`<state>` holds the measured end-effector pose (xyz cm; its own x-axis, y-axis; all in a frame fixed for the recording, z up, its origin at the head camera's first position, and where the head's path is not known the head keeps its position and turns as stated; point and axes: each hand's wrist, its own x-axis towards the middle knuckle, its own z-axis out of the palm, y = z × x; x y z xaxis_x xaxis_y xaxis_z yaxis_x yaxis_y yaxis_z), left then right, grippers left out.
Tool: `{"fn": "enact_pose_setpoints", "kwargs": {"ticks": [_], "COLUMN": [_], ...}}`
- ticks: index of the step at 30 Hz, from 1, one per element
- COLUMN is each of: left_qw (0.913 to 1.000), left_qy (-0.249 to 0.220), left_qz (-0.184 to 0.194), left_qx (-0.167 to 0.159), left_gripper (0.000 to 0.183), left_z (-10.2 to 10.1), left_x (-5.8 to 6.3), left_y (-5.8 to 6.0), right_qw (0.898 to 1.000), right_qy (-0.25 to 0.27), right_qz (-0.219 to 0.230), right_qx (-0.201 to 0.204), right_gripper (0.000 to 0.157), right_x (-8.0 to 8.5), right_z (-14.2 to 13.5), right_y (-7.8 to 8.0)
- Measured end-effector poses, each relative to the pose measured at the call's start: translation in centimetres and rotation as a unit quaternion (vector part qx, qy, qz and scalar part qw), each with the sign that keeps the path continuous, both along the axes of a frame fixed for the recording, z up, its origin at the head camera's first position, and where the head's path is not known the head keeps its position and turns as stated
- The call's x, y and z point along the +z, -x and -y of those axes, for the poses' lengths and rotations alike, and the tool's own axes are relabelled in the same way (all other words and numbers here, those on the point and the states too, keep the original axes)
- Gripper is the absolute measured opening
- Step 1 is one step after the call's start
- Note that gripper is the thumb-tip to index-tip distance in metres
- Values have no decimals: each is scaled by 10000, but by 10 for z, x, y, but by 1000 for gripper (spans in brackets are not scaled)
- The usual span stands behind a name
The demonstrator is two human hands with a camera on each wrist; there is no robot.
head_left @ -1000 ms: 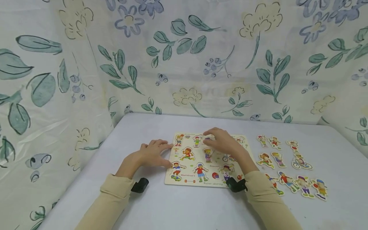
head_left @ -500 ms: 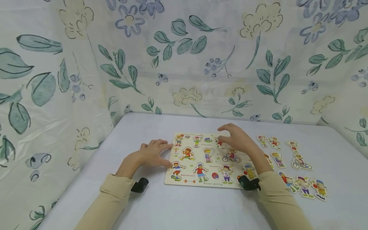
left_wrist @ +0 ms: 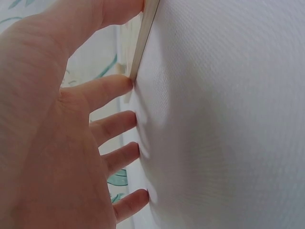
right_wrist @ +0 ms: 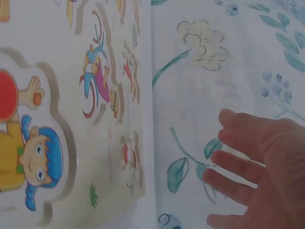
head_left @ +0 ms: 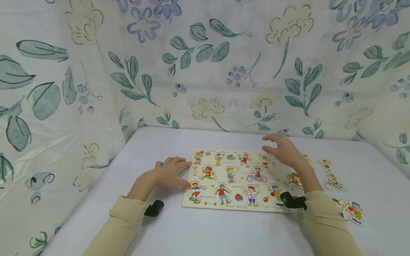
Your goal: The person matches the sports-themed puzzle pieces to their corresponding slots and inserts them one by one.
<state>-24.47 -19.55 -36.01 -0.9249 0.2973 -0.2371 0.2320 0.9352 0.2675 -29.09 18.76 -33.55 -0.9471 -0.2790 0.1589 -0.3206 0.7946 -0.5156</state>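
Note:
A pale wooden puzzle board [head_left: 217, 176] printed with sports figures lies flat on the white table. My left hand [head_left: 166, 174] rests at its left side. In the left wrist view, the thumb and index fingertip of that hand [left_wrist: 52, 129] touch the board's edge [left_wrist: 144, 38], and the other fingertips rest on the table. Above the board's far right corner hovers my right hand [head_left: 285, 151], holding nothing. Seen from the right wrist, its fingers [right_wrist: 233, 186] are loosely spread, apart from the board. A recessed blue-haired figure [right_wrist: 43, 157] shows close by.
Loose figure pieces lie right of the board, among them a cyclist [head_left: 334, 183], a runner [head_left: 293, 180] and a blue-haired girl [head_left: 355, 212]. The right arm hides several others. Floral cloth [head_left: 205, 71] hangs behind the table [head_left: 205, 234].
My right hand has moved right across the board, from its upper middle to beyond its far right corner, uncovering the figures beneath. The left hand has stayed at the board's left edge.

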Motion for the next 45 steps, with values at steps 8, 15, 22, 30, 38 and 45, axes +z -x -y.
{"fn": "enact_pose_setpoints", "kwargs": {"ticks": [8, 15, 22, 30, 38, 45], "left_qw": [10000, 10000, 10000, 10000, 10000, 10000], "left_qy": [-35, -54, -13, -50, -4, -50], "left_qz": [-44, -61, -65, -48, -36, -42], "left_qx": [19, 4, 15, -21, -12, 4], "left_gripper": [83, 84, 83, 83, 83, 83], "left_z": [0, 0, 2, 3, 2, 3], "left_x": [-4, -2, -2, -2, -2, -3], "left_y": [-1, -3, -3, -2, -2, -3], "right_qw": [9994, 9980, 9940, 9873, 9823, 9844], "right_qy": [-21, -238, -445, -768, -968, -874], "right_qz": [146, 176, 460, 1001, 1259, 1112], "right_qx": [-306, -564, -892, -962, -990, -1044], "right_gripper": [48, 47, 46, 40, 38, 36], "right_x": [-1, -6, -10, -24, -27, -33], "right_z": [-28, -49, -58, -67, -69, -73], "right_y": [1, 2, 3, 3, 1, 3]}}
